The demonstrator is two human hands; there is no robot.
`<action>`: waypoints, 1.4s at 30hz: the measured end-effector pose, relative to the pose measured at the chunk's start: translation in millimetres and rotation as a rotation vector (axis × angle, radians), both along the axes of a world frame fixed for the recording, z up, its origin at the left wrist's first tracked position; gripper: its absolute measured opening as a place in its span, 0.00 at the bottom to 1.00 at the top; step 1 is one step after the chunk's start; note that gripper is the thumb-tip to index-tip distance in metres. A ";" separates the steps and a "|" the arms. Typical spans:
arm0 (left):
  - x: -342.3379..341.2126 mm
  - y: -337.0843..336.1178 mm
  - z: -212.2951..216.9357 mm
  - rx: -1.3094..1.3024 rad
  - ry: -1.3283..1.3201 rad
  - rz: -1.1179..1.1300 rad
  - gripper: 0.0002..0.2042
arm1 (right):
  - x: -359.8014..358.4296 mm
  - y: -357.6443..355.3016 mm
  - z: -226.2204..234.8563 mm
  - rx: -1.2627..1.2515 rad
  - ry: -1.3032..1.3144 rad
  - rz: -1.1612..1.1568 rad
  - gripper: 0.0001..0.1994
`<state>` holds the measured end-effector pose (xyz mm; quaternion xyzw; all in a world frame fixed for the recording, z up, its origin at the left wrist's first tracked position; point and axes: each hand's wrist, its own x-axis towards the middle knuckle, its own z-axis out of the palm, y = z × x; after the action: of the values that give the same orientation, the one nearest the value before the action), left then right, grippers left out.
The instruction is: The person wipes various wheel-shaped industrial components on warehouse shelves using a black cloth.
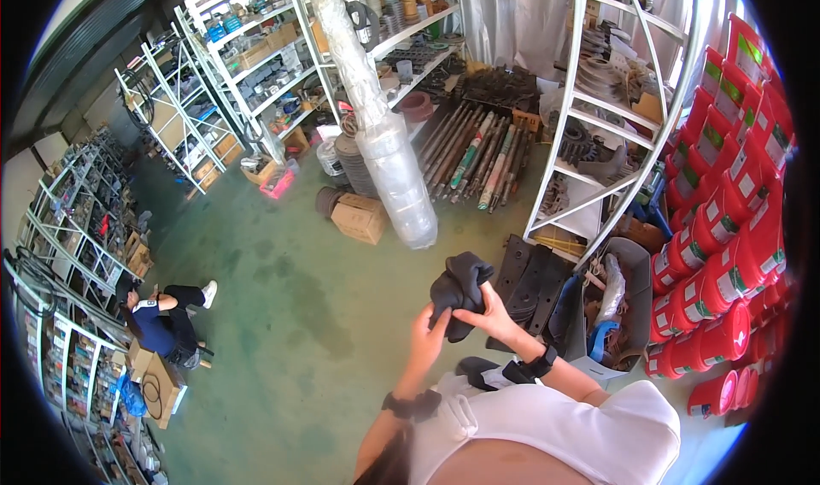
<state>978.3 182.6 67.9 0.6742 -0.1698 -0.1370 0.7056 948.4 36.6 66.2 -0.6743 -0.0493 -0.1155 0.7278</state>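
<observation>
A dark grey piece of bunched soft cloth (pixel 461 290) is held up in front of me, folded over on itself; I cannot make out what kind of article it is. My left hand (pixel 430 331) grips its lower left side, thumb pressed on the fabric. From the right, my right hand (pixel 489 316) pinches the same cloth, with its thumb pointing toward the left one. The fingers behind the cloth are hidden. Both wrists wear dark bands.
Red buckets (pixel 726 237) are stacked high on the right. Beside them stand a grey bin (pixel 641 297) of odds and ends and a metal rack (pixel 559 126). Ahead are a wrapped column (pixel 393 173), a cardboard box (pixel 359 218) and rods (pixel 478 156). A person (pixel 162 327) sits at left.
</observation>
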 end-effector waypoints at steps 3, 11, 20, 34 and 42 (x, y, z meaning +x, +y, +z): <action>16.2 12.0 -6.9 -0.084 0.183 0.066 0.13 | 10.3 12.1 3.3 0.146 0.103 0.050 0.39; 81.6 36.2 -11.4 -0.139 0.153 0.178 0.14 | 78.9 34.6 -15.9 0.091 0.097 0.067 0.41; 181.5 103.1 22.5 0.062 0.060 0.260 0.07 | 188.5 85.8 3.5 -0.148 0.112 0.251 0.39; 293.2 203.9 -6.4 0.415 -0.287 0.336 0.13 | 329.0 144.5 -12.2 -0.272 0.160 0.344 0.24; 374.3 240.5 -28.1 0.316 -0.064 0.372 0.14 | 404.9 179.1 -3.0 -0.440 0.147 0.307 0.25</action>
<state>1352.6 423.1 39.8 0.8000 -0.0414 -0.0080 0.5985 1353.3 215.7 63.2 -0.8074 -0.1216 0.0588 0.5743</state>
